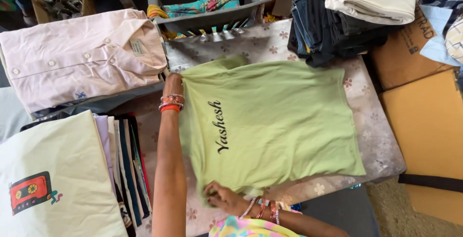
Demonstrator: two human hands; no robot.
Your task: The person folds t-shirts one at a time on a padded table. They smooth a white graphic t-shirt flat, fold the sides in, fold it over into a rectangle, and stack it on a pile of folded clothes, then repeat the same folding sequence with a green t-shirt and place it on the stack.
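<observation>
Fingers first: the left hand [172, 81] reaches far up the table, its fingers curled together over the top left corner of the light green T-shirt [275, 121], pinching the cloth right at the edge. Down near the bottom, the right hand [221, 197] presses on the shirt's lower left corner, fingers bent and close together with the fabric bunched under them, though I cannot tell if they actually clamp it. So the shirt stretches between the two hands along its left side and fans out flat to the right, black lettering running up its middle. Bangles ring both wrists, orange and silver on the left, pink and gold on the right. Under the shirt lies a pale tablecloth [371, 135] with small flower prints. Just left of the upper hand sits a folded pink button shirt [77, 56]; below it a stack of folded garments [123, 169] topped with a cream shirt bearing a cassette print [48, 189]. Behind, a grey plastic basket [212, 17] holds colourful cloth, a dark pile of clothes [333, 29] rises at the far right, and brown cardboard boxes [424, 121] stand beside the table.
</observation>
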